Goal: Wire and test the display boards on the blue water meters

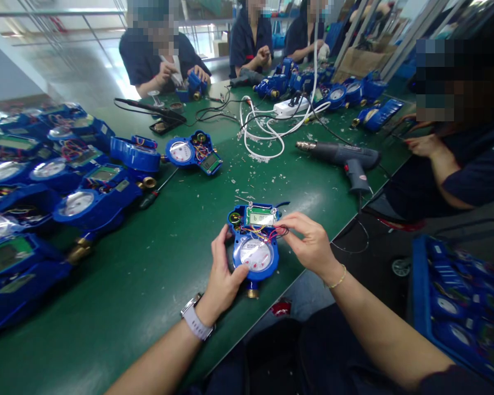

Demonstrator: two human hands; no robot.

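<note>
A blue water meter (pixel 256 253) lies on the green table in front of me, its brass fitting toward me. Its round dial faces up, and digits show on the small LCD board (pixel 260 218) at its far end. My left hand (pixel 225 269) grips the meter's left side, thumb resting on the dial's edge. At the right of the board, my right hand (pixel 310 244) pinches thin red and dark wires (pixel 279 232) between thumb and fingers. The wires' far ends are partly hidden by the fingers. Yellow wires run across the meter between board and dial.
Several blue meters (pixel 76 206) crowd the left side, and another meter (pixel 195 152) lies farther back. A heat gun (pixel 341 156) rests at right, near a white power strip (pixel 290 107) with tangled cords. A screwdriver (pixel 150 198) lies left. Co-workers sit around; a blue crate (pixel 422 291) holds meters.
</note>
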